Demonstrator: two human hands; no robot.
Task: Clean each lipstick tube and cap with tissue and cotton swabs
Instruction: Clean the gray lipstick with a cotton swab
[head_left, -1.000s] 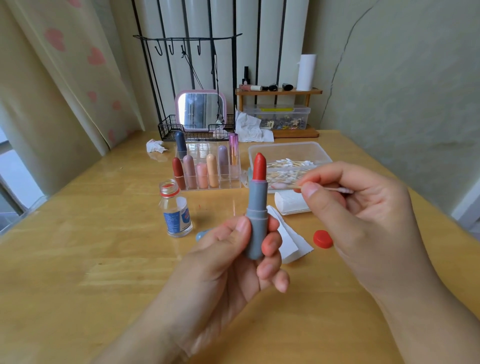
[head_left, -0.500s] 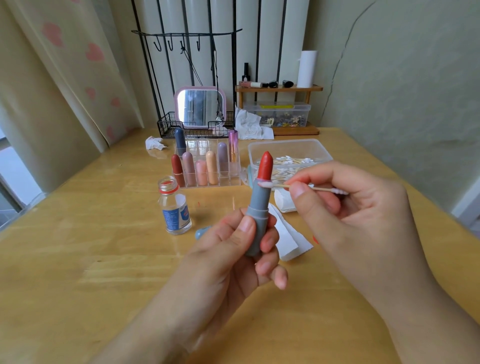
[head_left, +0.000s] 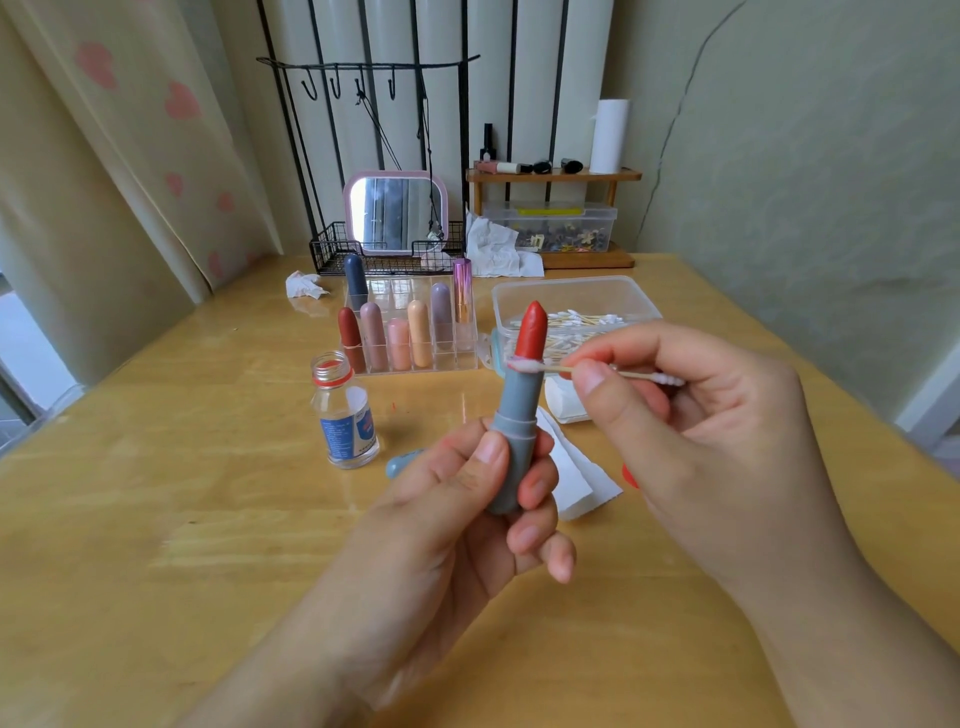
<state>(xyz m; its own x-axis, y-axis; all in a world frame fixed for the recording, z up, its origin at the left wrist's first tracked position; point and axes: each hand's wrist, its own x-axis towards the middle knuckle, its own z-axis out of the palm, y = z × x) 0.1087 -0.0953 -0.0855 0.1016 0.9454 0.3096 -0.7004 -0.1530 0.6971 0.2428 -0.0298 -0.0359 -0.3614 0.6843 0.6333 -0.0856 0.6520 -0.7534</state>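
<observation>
Grey lipstick tube (head_left: 511, 436) upright in left hand (head_left: 467, 499), right hand (head_left: 691, 426) pinching cotton swab (head_left: 571, 368) at the rim under the red bullet, so probably early days with capped lipsticks (head_left: 400, 332) waiting in the clear organizer (head_left: 415, 364)

Wooden table (head_left: 156, 519) — bottle (head_left: 345, 415), organizer (head_left: 410, 332) (clear), tissue (head_left: 576, 475).

We see soft, even daylight, brightest at the left edge where a window (head_left: 21, 358) glows overexposed. The wooden table (head_left: 156, 519) carries pale glare streaks and only faint shadows. Wide-angle distortion bends the edges; the forearms at the bottom look slightly soft.
</observation>
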